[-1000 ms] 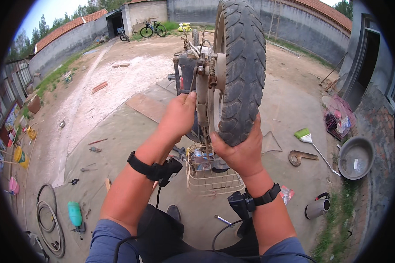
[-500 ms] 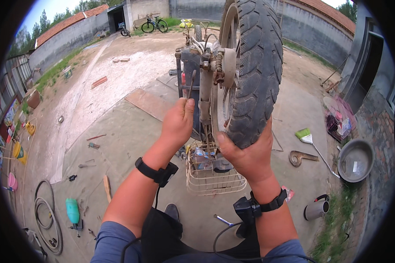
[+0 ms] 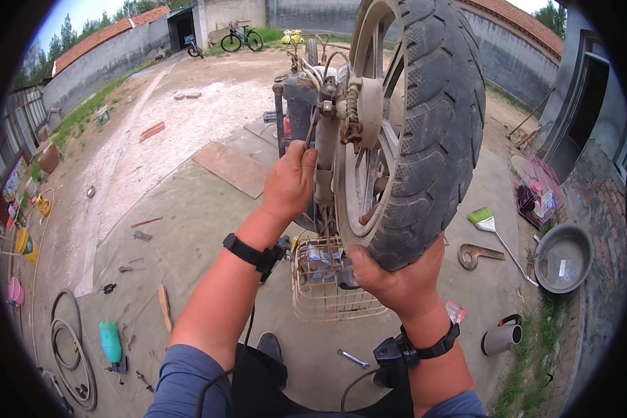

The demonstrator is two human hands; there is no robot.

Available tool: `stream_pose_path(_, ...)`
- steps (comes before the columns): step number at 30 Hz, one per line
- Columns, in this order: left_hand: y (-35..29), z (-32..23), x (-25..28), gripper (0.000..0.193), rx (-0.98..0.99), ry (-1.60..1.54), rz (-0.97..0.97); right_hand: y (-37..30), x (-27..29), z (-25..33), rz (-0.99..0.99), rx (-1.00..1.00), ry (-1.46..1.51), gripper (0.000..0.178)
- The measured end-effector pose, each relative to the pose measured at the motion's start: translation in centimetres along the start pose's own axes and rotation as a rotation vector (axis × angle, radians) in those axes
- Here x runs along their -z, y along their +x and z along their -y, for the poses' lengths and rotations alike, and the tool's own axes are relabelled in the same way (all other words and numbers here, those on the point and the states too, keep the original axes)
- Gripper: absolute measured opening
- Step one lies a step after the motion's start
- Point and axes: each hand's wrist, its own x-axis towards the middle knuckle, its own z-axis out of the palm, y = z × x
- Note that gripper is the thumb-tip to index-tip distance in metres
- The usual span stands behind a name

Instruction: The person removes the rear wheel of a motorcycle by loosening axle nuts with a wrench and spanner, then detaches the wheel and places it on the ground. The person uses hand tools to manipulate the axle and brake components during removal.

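While the right grip clasps the tire at its lower edge, the left grip, left of the tire and nearer its axle nut, clutches a slim metal tool whose long axis slants up toward that nut.

The wheel stands right of the fork, above the right hand, with the basket below; the left hand, a tool in it, is left of the fork. Leftward come a strip, a bottle and — outermost — a hose. Rightward, a broom lies between a hook and a basin, a jug nearer the person. Far behind: a bicycle.
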Motion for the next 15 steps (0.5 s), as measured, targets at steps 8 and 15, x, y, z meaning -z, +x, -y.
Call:
stream_pose_path(8, 1.9, 1.7, -0.1, 0.018, -0.097, -0.047, 0.015, -0.6, -0.5, -0.8, -0.021, 0.004, -0.004, 0.051)
stream_pose_path(15, 1.2, 1.1, -1.1, 0.020, 0.011, -0.138, 0.021, -0.8, -0.5, -1.1, -0.021, 0.050, -0.063, 0.055)
